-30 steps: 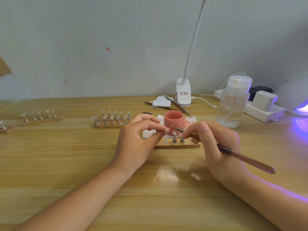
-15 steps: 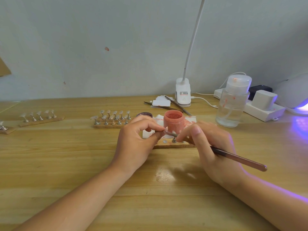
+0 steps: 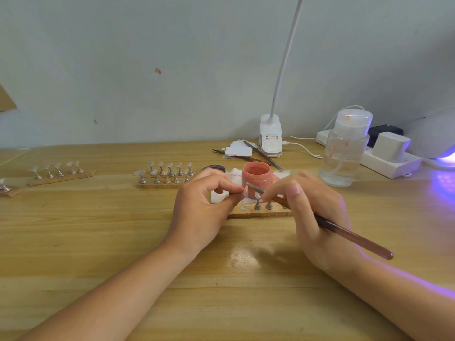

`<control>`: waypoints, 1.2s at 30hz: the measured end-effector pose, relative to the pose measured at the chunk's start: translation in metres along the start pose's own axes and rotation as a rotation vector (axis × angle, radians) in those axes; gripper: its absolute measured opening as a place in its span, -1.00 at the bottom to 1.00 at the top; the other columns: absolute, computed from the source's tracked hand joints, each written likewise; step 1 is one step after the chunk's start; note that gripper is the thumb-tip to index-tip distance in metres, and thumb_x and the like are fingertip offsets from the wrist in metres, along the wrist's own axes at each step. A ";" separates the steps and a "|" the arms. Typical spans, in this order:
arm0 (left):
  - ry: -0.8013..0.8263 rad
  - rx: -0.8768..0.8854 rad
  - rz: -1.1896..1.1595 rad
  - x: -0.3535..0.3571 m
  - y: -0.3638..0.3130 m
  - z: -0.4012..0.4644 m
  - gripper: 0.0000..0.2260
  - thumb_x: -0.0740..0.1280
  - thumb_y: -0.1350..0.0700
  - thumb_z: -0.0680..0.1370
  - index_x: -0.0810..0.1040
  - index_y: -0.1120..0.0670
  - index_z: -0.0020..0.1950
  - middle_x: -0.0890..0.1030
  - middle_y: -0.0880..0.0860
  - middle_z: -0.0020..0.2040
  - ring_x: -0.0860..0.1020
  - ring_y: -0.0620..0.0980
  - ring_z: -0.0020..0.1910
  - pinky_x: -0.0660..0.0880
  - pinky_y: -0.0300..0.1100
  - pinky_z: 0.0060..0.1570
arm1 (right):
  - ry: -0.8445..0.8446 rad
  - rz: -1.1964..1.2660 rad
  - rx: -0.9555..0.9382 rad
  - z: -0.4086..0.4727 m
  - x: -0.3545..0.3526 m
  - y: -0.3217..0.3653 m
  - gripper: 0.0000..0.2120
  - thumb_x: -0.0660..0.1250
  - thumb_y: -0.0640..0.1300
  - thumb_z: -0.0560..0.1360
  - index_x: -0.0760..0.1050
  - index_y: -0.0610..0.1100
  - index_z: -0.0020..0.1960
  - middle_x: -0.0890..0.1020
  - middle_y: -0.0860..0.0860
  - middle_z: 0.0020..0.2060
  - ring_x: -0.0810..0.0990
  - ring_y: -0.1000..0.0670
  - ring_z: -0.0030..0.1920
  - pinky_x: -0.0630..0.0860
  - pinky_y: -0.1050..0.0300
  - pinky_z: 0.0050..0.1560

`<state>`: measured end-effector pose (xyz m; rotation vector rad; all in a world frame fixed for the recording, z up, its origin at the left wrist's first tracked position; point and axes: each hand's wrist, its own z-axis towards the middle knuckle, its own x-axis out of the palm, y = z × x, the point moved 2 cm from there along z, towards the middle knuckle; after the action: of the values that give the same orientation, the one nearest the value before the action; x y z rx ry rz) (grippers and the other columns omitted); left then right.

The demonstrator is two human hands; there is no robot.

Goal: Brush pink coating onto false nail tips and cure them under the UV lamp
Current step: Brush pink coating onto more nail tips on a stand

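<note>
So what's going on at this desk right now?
A person is painting false nails. The left hand pinches one nail tip while the right hand holds a brush with its tip at that nail. An open jar of pink coating stands just behind, and a wooden holder strip lies under the hands. More tips wait on stands to the left. The UV lamp glows purple at far right.

Pale grey-white wall (image 3: 172,57) running behind wooden table (image 3: 73,242), small reddish marks showing on it. Light wood grain running across tabletop, glossy patch reflecting near front. White clip lamp (image 3: 270,134) sitting at back edge, neck rising out of frame. Violet glow (image 3: 443,183) spilling over table's right end. Brown cardboard corner (image 3: 6,99) poking in at left edge.
</note>
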<state>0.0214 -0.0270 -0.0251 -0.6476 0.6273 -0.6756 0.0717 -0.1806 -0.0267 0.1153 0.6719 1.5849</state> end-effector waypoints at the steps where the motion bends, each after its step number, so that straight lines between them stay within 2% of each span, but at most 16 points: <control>1: -0.002 0.000 0.001 0.000 0.000 0.000 -0.71 0.48 0.33 0.32 0.56 -0.08 -0.31 0.53 -0.14 -0.28 0.48 -0.15 -0.21 0.34 -0.53 -0.15 | 0.020 0.006 0.012 0.000 0.000 0.000 -0.55 0.02 -0.09 0.56 0.58 -0.21 -0.29 0.51 0.18 -0.35 0.47 0.14 -0.29 0.35 0.22 -0.21; 3: -0.010 -0.011 0.001 0.000 0.000 0.000 -0.69 0.48 0.31 0.32 0.55 -0.10 -0.33 0.53 -0.14 -0.29 0.47 -0.20 -0.23 0.34 -0.53 -0.16 | 0.041 0.032 -0.005 -0.001 0.001 -0.001 -0.49 0.02 -0.03 0.59 0.58 -0.21 -0.35 0.54 0.12 -0.41 0.46 0.21 -0.31 0.35 0.28 -0.22; 6: -0.013 -0.034 -0.002 0.000 0.000 0.000 -0.69 0.48 0.30 0.32 0.55 -0.12 -0.33 0.53 -0.15 -0.29 0.46 -0.25 -0.25 0.34 -0.52 -0.16 | -0.016 0.098 -0.005 -0.002 -0.002 -0.001 -0.43 -0.03 0.07 0.61 0.57 -0.17 -0.33 0.55 -0.01 -0.46 0.50 0.14 -0.36 0.40 0.21 -0.30; 8: -0.010 -0.050 -0.009 -0.001 0.001 0.000 -0.72 0.48 0.29 0.33 0.56 -0.11 -0.32 0.54 -0.15 -0.27 0.45 -0.26 -0.26 0.35 -0.52 -0.16 | -0.066 0.134 0.034 0.000 -0.004 -0.001 -0.56 -0.01 0.10 0.60 0.55 -0.03 -0.23 0.54 0.05 -0.45 0.50 0.15 -0.37 0.39 0.24 -0.28; 10: -0.006 -0.058 -0.015 -0.001 0.001 0.000 -0.74 0.48 0.28 0.33 0.57 -0.09 -0.31 0.54 -0.14 -0.27 0.45 -0.25 -0.27 0.35 -0.52 -0.17 | -0.090 0.138 0.076 0.002 -0.003 -0.001 -0.76 0.05 0.03 0.58 0.48 0.09 -0.08 0.58 0.19 -0.37 0.54 0.19 -0.30 0.40 0.30 -0.18; 12: -0.005 -0.060 -0.015 -0.001 0.000 0.000 -0.75 0.49 0.28 0.33 0.58 -0.08 -0.31 0.54 -0.14 -0.27 0.44 -0.24 -0.27 0.35 -0.52 -0.17 | -0.066 0.101 0.080 0.003 -0.002 0.000 -0.84 0.10 -0.06 0.55 0.42 0.13 0.01 0.61 0.32 -0.26 0.58 0.26 -0.21 0.40 0.41 -0.12; 14: -0.009 -0.056 -0.009 -0.001 0.000 0.000 -0.76 0.49 0.27 0.33 0.58 -0.07 -0.31 0.54 -0.14 -0.26 0.44 -0.24 -0.26 0.35 -0.51 -0.17 | -0.012 0.045 0.089 0.004 0.000 0.001 -0.87 0.15 -0.05 0.52 0.46 0.09 -0.02 0.62 0.26 -0.22 0.58 0.23 -0.18 0.40 0.39 -0.10; 18: -0.011 -0.043 -0.017 -0.001 0.001 0.000 -0.77 0.49 0.27 0.33 0.59 -0.07 -0.30 0.55 -0.13 -0.26 0.45 -0.26 -0.26 0.35 -0.51 -0.17 | 0.031 -0.063 0.021 0.001 0.000 0.000 -0.73 0.19 -0.05 0.49 0.58 -0.15 -0.23 0.59 0.10 -0.33 0.51 0.10 -0.28 0.38 0.24 -0.15; 20: -0.012 -0.033 -0.019 -0.001 0.001 0.000 -0.75 0.49 0.28 0.33 0.58 -0.08 -0.30 0.54 -0.14 -0.27 0.44 -0.27 -0.27 0.35 -0.50 -0.18 | 0.036 -0.064 0.004 0.000 0.000 -0.001 -0.67 0.13 -0.06 0.52 0.57 -0.15 -0.27 0.58 0.05 -0.37 0.50 0.07 -0.29 0.37 0.19 -0.14; 25: -0.013 -0.035 -0.021 -0.001 0.002 0.000 -0.76 0.49 0.29 0.33 0.59 -0.06 -0.30 0.55 -0.13 -0.27 0.44 -0.25 -0.27 0.36 -0.48 -0.18 | 0.051 -0.100 -0.014 0.000 0.003 -0.003 -0.62 0.09 -0.02 0.56 0.59 -0.11 -0.25 0.58 0.11 -0.35 0.50 0.14 -0.26 0.34 0.28 -0.11; 29: -0.014 -0.048 -0.013 -0.001 0.003 0.001 -0.75 0.49 0.28 0.32 0.58 -0.07 -0.31 0.55 -0.14 -0.25 0.44 -0.23 -0.27 0.35 -0.50 -0.18 | 0.047 -0.067 -0.049 -0.001 0.002 -0.004 -0.49 0.01 0.04 0.60 0.57 -0.13 -0.32 0.56 0.09 -0.39 0.49 0.12 -0.29 0.35 0.17 -0.13; 33: -0.009 -0.034 -0.011 -0.001 0.001 0.000 -0.76 0.49 0.27 0.33 0.58 -0.08 -0.30 0.55 -0.14 -0.26 0.44 -0.22 -0.27 0.35 -0.50 -0.19 | 0.034 -0.119 -0.065 0.001 0.003 -0.003 -0.60 0.07 -0.05 0.57 0.59 -0.13 -0.26 0.57 0.06 -0.37 0.49 0.10 -0.28 0.37 0.18 -0.15; 36: -0.010 -0.039 -0.005 -0.001 0.002 0.001 -0.74 0.49 0.28 0.33 0.58 -0.09 -0.32 0.54 -0.16 -0.28 0.44 -0.23 -0.27 0.35 -0.49 -0.18 | 0.031 -0.076 -0.070 0.000 0.003 -0.003 -0.50 0.02 0.02 0.60 0.58 -0.13 -0.32 0.57 0.10 -0.39 0.48 0.15 -0.29 0.36 0.14 -0.15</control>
<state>0.0221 -0.0254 -0.0256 -0.6886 0.6308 -0.6660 0.0741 -0.1782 -0.0293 0.0131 0.6367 1.5376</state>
